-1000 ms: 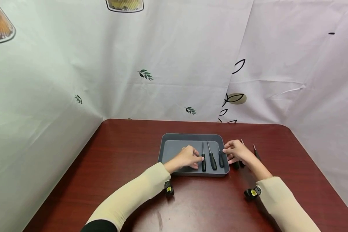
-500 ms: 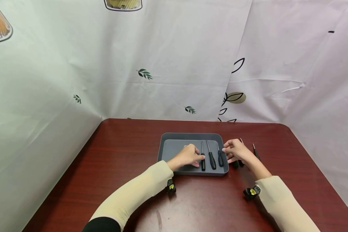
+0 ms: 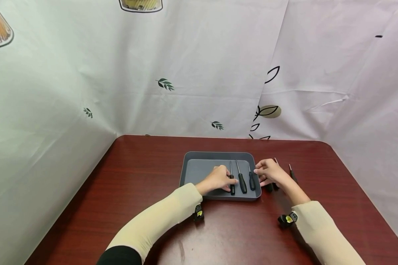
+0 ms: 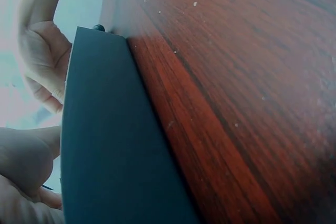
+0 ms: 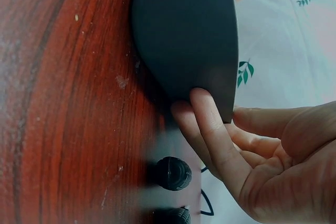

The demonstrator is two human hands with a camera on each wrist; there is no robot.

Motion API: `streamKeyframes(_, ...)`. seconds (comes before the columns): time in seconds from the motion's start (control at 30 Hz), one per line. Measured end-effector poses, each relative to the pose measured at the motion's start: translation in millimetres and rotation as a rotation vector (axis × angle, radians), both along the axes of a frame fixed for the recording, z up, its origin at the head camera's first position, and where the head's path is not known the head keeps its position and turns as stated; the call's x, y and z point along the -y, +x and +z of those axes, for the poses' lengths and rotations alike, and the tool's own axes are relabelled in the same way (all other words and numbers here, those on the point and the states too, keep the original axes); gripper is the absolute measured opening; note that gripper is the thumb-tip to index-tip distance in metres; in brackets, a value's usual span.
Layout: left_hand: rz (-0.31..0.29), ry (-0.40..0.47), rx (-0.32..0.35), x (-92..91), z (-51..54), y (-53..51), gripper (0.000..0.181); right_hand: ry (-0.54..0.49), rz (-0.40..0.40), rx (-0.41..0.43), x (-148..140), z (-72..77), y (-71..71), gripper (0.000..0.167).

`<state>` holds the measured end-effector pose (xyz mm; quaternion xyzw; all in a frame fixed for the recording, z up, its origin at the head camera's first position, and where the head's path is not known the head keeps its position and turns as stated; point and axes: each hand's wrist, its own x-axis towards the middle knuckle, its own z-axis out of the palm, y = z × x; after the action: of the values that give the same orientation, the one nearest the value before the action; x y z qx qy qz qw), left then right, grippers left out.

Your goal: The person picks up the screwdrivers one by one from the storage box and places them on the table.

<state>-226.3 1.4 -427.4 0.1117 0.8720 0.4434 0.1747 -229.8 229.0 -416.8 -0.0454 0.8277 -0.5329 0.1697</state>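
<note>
Grey tray (image 3: pixel 195 167) sitting flat on the worktop (image 3: pixel 146 165), three screwdrivers lying in its right half, shafts pointing to the far side! The leftmost screwdriver (image 3: pixel 232 190) has the left hand (image 3: pixel 217 178) right over it, thumb across the black handle, fingers bent beside it; whether they grip it, I cannot tell. Just right of that lies the middle screwdriver (image 3: pixel 242 184), slightly slanted, and then the shorter rightmost screwdriver (image 3: pixel 252 183) near the side wall. Over at that wall, the right hand (image 3: pixel 270 172) pinches the tray's rim, thumb on the edge, fingers against the outside! Near that hand, outside the tray, two dark handles (image 5: pixel 173 173) rest on the worktop, partly hidden in the head view. Farther right, one more slim dark tool (image 3: pixel 293 176). Pale sleeves (image 3: pixel 162 211) cover both forearms, and white fabric (image 3: pixel 199 55) with leaf prints hangs behind.
</note>
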Motion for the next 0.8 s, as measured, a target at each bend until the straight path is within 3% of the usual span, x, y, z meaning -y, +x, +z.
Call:
streamKeyframes(0.37,0.014,-0.024,-0.012,-2.7,-1.0,2.5,0.034,0.005,-0.006,-0.002,0.6,-0.6,0.5,0.028)
streamKeyframes(0.8,0.014,-0.046,-0.074,-7.1,-4.5,-0.5,0.024,0.004,-0.013,-0.005,0.3,-0.8,0.9,0.028)
